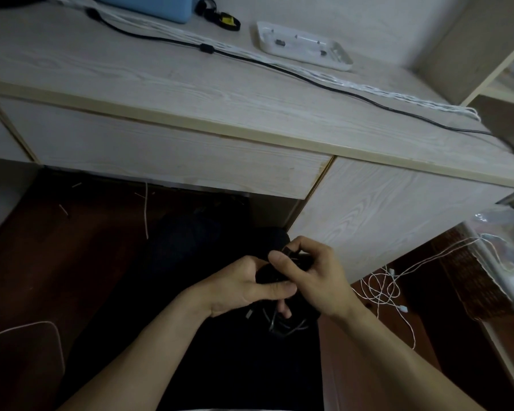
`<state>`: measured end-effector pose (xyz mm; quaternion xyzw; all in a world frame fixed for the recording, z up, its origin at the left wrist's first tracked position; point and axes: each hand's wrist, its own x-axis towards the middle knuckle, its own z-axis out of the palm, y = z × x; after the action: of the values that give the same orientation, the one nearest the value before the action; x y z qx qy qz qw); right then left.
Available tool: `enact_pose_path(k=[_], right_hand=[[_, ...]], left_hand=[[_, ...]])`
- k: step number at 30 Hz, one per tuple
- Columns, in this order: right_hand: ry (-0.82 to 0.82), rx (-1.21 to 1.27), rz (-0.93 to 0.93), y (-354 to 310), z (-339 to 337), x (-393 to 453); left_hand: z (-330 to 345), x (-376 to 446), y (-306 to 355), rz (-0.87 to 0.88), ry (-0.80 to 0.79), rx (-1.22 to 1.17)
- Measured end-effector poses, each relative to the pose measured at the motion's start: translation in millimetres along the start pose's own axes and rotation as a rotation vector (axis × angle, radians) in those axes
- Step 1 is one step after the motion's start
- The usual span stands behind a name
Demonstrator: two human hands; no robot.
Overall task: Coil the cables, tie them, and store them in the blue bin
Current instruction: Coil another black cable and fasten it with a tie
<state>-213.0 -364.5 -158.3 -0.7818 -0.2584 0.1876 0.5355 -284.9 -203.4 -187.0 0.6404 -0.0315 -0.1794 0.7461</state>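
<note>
Gripping black cable (275, 317) in both hands: left (244, 287) clasps coil, right (312, 268) pinches plug above, probably; bin (149, 5) far ahead at desk's back edge.

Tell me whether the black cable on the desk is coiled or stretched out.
Stretched out: the black cable runs uncoiled across the desk, its right end hanging over the edge.

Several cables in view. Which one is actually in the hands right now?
The black cable bundle, gripped by the left hand and right hand over the lap. The long black cable lies on the desk; white cables lie tangled on the floor.
</note>
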Motion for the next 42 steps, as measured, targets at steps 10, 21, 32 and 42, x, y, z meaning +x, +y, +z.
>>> enact_pose_path(k=[10, 21, 32, 42], right_hand=[[0.007, 0.288, 0.32, 2.9, -2.2, 8.2], [-0.374, 0.769, 0.456, -2.2, -19.6, 6.6], [-0.088, 0.564, 0.515, -18.2, -22.4, 5.0], [0.346, -0.224, -0.174, -53.8, -13.6, 31.4]], left_hand=[[17.0, 11.8, 0.5, -0.055, 0.214, -0.554], [10.6, 11.7, -8.6, 0.04, -0.204, -0.742], [20.7, 21.5, 9.8, -0.151, -0.134, -0.867], [8.0, 34.0, 69.8, -0.157, 0.045, -0.617]])
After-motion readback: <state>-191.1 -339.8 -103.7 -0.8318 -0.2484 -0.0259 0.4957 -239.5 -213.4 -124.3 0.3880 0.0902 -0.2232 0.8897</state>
